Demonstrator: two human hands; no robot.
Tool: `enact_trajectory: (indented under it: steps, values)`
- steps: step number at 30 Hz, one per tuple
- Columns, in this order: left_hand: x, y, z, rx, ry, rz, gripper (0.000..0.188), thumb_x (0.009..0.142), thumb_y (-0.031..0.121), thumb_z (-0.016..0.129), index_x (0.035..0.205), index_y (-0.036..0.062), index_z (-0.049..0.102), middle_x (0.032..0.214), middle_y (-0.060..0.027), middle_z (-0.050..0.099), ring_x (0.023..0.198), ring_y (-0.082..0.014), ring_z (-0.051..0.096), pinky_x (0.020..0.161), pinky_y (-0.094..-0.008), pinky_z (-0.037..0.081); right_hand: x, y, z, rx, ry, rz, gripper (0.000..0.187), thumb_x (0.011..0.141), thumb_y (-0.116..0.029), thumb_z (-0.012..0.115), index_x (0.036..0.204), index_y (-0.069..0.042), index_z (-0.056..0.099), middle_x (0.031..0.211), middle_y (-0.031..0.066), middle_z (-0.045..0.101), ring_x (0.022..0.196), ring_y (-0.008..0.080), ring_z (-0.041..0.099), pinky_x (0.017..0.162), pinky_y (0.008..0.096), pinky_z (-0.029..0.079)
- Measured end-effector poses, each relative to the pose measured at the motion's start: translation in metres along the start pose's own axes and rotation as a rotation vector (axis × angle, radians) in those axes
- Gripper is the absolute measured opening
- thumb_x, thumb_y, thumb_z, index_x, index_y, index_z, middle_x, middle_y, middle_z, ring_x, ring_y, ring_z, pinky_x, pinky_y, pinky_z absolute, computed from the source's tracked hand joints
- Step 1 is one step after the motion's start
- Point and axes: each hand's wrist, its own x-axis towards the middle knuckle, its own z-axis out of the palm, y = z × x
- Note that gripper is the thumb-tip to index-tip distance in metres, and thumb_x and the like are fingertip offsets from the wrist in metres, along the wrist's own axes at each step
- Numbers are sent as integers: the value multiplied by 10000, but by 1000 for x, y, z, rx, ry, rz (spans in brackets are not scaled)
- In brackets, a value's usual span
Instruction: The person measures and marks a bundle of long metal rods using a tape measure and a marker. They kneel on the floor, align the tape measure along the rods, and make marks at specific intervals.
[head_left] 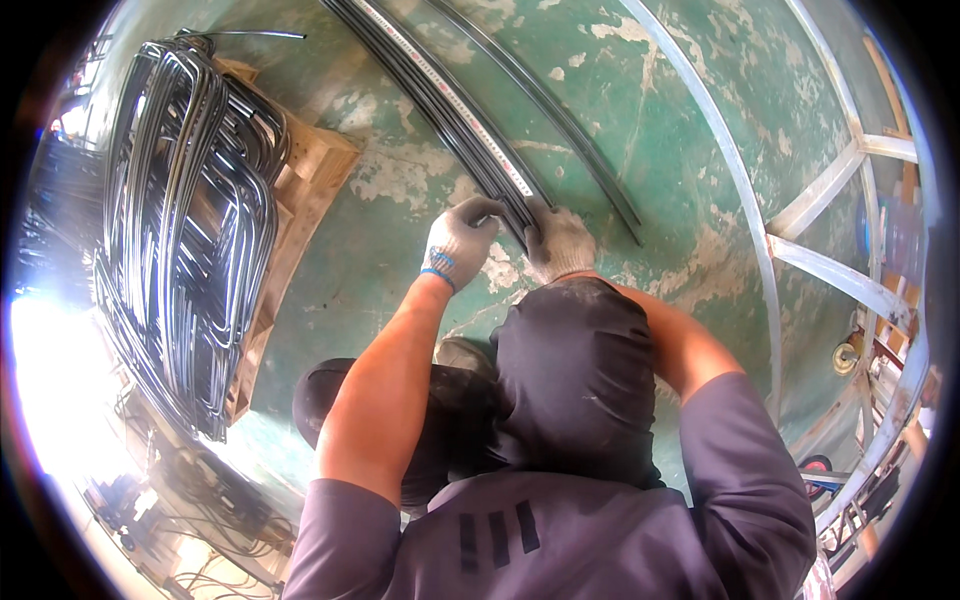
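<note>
A bundle of long dark metal tubes (pixel 440 110) lies on the floor, running away from me toward the upper left. Along its top stretches a white measuring tape blade (pixel 455 100) with red marks, its near end close to my hands. My left hand (pixel 460 240), in a pale work glove with a blue cuff edge, curls its fingers against the left side of the tubes. At the near end of the bundle, my gloved right hand (pixel 562 245) closes around the right side of the tube ends; some of its fingers are hidden.
Two loose tubes (pixel 560 115) lie to the right of the bundle. On the left, a wooden pallet (pixel 315 165) carries a pile of bent metal tubes (pixel 180 200). A pale metal frame (pixel 735 150) curves along the right side. The green floor (pixel 350 270) has worn patches.
</note>
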Motion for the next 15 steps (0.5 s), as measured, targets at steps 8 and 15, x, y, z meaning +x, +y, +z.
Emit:
enact_trajectory:
  steps: [8, 15]
  values:
    - [5, -5, 3, -21, -44, -39, 283, 1007, 100, 685, 1259, 26, 792, 1245, -120, 818, 1212, -207, 755, 1066, -345, 564, 6, 2, 4, -73, -5, -47, 462, 989, -291, 751, 1442, -231, 688, 1188, 187, 700, 1150, 412, 707, 931, 556, 606]
    - [14, -20, 10, 14, -3, 51, 301, 980, 147, 678, 1239, 85, 818, 1188, -133, 840, 1101, -247, 793, 995, -360, 588, 7, -3, -4, -118, -72, -34, 444, 1009, -303, 736, 1445, -232, 690, 1220, 165, 691, 1160, 397, 707, 930, 548, 607]
